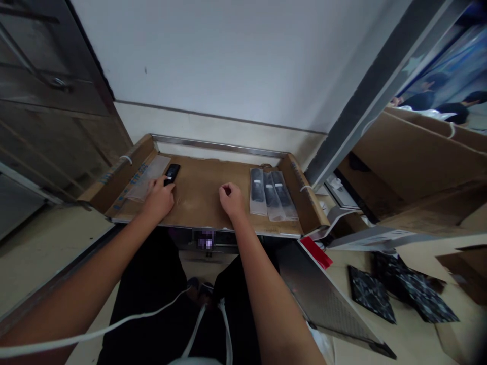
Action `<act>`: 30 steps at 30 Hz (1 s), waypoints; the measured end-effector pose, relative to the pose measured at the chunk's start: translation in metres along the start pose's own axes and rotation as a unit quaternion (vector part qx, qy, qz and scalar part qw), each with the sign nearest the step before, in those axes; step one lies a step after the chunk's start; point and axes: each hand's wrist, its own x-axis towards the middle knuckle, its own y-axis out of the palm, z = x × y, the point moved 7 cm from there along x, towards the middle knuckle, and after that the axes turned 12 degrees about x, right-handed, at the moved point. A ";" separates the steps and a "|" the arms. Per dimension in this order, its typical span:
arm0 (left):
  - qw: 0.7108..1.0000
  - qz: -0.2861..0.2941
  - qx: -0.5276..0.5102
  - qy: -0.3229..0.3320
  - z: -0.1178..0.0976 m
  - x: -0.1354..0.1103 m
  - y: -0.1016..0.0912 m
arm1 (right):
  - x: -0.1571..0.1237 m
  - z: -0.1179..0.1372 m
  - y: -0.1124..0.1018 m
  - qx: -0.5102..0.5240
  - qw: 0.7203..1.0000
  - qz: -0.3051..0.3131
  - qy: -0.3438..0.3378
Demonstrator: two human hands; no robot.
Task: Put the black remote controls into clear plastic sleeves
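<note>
Brown cardboard (198, 197) below, a black device (173, 171) at my left hand (158, 199)

I have the near end of the device between the thumb and fingers of my left hand, partly closed around it, towards the left side of the cardboard-lined worktop. A translucent bag (142, 182) lies flat just beside it, partly under my fingers. My right hand (232, 199) is curled into a loose fist above the middle-right of the cardboard (whether anything is tucked inside, I cannot tell). Just to the right of that fist, three bagged dark items (270, 194) lie side by side, each with a small white label. A large carton (429, 152) stands further right, beyond the worktop.
</note>
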 end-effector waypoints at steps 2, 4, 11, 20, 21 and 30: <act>1.000 -0.007 0.000 -0.001 0.000 0.003 0.002 | 0.000 0.000 0.000 -0.003 1.000 -0.001 0.001; 1.000 -0.008 -0.009 -0.007 0.002 0.006 0.004 | 0.000 0.000 0.000 -0.001 1.000 0.000 0.000; 0.997 -0.047 -0.055 0.028 -0.019 0.014 -0.015 | 0.001 -0.005 0.001 0.012 1.000 -0.003 0.002; 0.976 0.012 -0.204 0.080 -0.113 0.034 0.004 | 0.000 -0.002 -0.013 0.045 0.997 -0.061 0.012; 0.979 0.009 -0.193 0.061 -0.110 0.036 0.007 | 0.000 -0.002 -0.014 0.048 0.997 -0.066 0.019; 0.994 0.026 -0.103 -0.039 -0.061 0.027 0.006 | 0.001 -0.002 -0.012 0.044 0.997 -0.049 0.036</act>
